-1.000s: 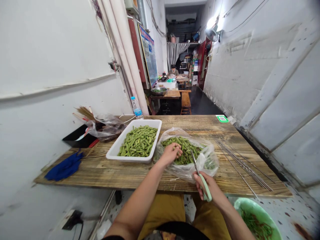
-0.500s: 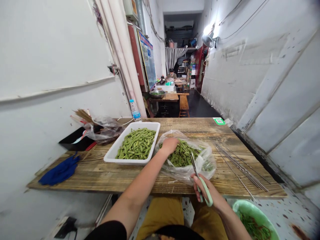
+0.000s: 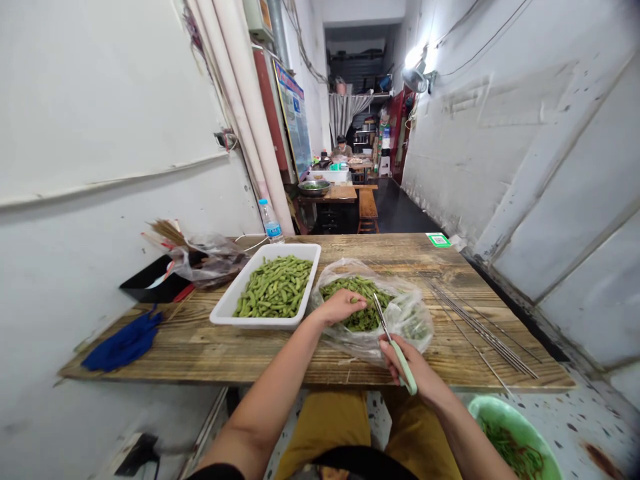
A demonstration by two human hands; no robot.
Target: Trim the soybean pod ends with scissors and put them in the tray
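Note:
Over a clear plastic bag (image 3: 419, 343) of green soybean pods (image 3: 363, 287), my left hand (image 3: 341, 306) pinches a soybean pod (image 3: 355, 301). My right hand (image 3: 417, 367) grips scissors (image 3: 404, 365) with pale green handles. Their blades point up and away, just right of my left fingertips, and look nearly closed. Left of the bag, a white tray (image 3: 214, 319) holds a heap of loose pods (image 3: 274, 288).
Several metal skewers (image 3: 483, 330) lie at the table's right. A green bin (image 3: 547, 447) stands on the floor below. To the left are a blue cloth (image 3: 123, 341), a black box (image 3: 150, 290) and a water bottle (image 3: 271, 223). A person (image 3: 342, 148) sits far back.
My left hand has come out of the pods, nearer to me and the scissors, with a pod in its fingers. The scissors have turned and their blades have drawn together.

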